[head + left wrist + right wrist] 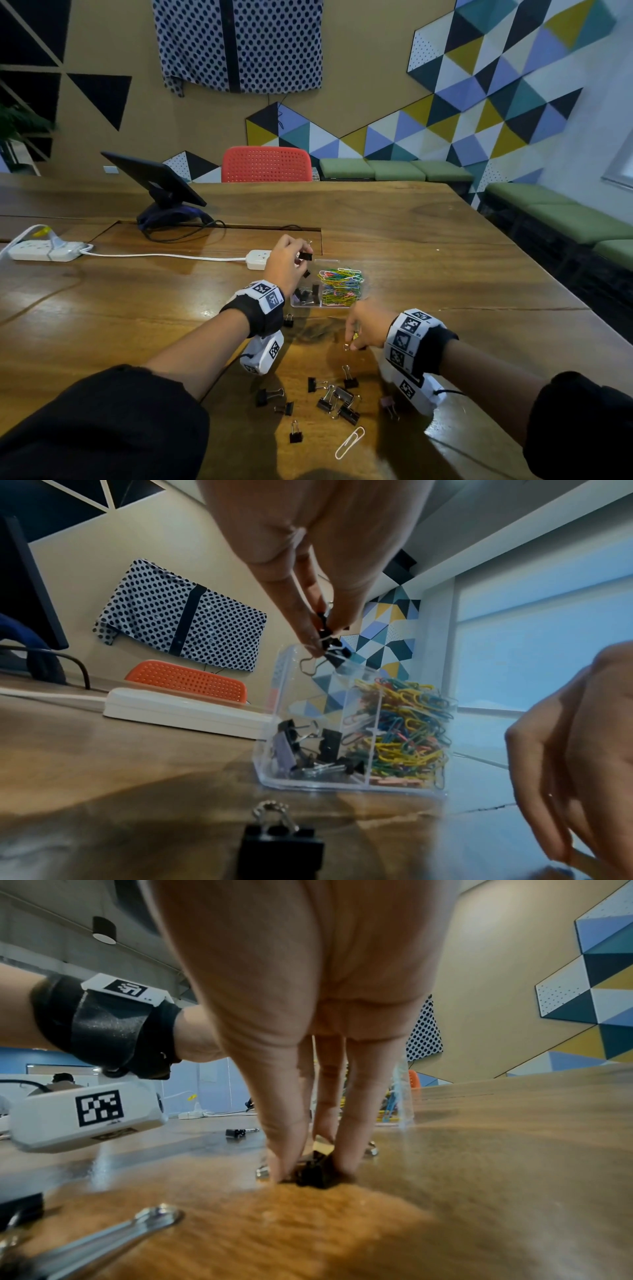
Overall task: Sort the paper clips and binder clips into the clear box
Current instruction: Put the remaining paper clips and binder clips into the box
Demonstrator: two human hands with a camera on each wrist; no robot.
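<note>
The left hand (308,569) is pinching black binder clips (330,642) above the clear box (356,784), how many being unclear. The right hand (308,1015) is pinching a dark binder clip (316,1173) on the table (445,260), its fingertips hiding most of it.

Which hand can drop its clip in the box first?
The left hand. It already holds black binder clips right above the clear plastic box. The right hand is pinching a black binder clip down on the wooden table.
</note>
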